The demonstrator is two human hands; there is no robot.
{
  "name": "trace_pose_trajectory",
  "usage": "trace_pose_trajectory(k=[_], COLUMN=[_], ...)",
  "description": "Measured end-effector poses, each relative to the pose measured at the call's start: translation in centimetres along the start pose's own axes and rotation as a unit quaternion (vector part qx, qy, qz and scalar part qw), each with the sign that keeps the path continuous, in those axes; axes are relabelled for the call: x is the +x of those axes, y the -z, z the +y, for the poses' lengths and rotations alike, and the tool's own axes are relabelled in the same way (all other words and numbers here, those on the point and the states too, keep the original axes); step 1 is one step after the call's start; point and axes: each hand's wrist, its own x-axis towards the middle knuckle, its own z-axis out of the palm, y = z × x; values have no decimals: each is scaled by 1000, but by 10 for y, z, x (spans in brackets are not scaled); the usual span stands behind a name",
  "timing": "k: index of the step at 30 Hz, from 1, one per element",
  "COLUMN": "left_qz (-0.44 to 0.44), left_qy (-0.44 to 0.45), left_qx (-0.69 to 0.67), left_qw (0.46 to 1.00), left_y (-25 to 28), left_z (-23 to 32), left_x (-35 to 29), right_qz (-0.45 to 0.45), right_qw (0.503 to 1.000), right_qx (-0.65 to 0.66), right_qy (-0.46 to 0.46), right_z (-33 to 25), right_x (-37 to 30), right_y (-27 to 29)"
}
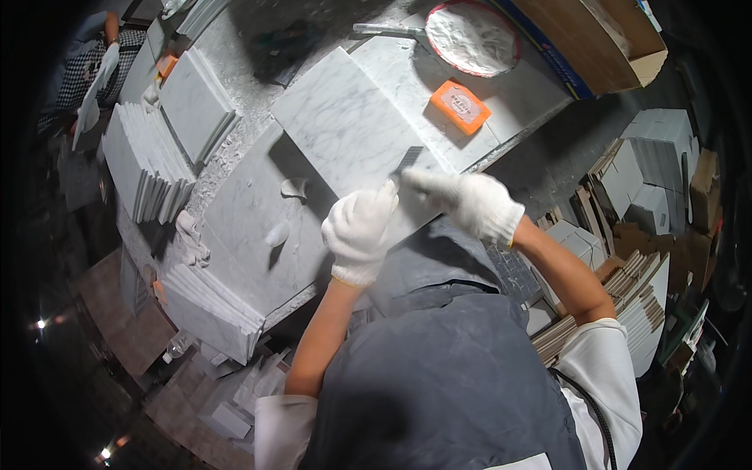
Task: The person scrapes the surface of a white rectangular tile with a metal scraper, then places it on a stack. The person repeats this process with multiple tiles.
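Both my hands wear white knit gloves and meet over the near edge of a grey-veined white marble tile (352,117). My left hand (360,235) is closed, its fingertips at the lower end of a narrow dark flat blade (410,157). My right hand (470,205) reaches in from the right with a finger at the blade's base. Motion blurs its fingers, so its grip is unclear. An orange block with a pale label (460,106) lies beyond the tile. To the left, a small white chip (294,188) and a whitish lump (277,234) rest on the marble slab (243,204).
A red-rimmed round container of white powder (474,37) stands at the back beside an open cardboard box (603,39). Stacked tiles (146,162) line the left side, with another stack (211,313) nearer. A co-worker's gloved hand (110,59) shows far left. Boxes (658,157) crowd the right.
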Motion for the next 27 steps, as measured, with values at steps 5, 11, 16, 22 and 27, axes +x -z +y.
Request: trace_pose_trajectory(k=[5, 11, 16, 22, 27], left_qz=[-20, -15, -4, -51, -164], left_qy=[12, 42, 26, 217, 565], left_qx=[-49, -82, -75, -243, -472], left_qw=[999, 996, 997, 944, 656], left_y=[0, -1, -1, 11, 26], left_z=[-2, -2, -2, 5, 10], left_x=[-3, -4, -1, 16, 38], right_qz=[-59, 47, 35, -17, 143], right_qw=[993, 984, 985, 970, 952], right_qx=[80, 159, 143, 233, 270], right_qy=[-62, -67, -95, -68, 17], right_z=[7, 14, 12, 16, 17], right_x=[-1, -8, -5, -9, 0], right_y=[-4, -16, -16, -11, -15])
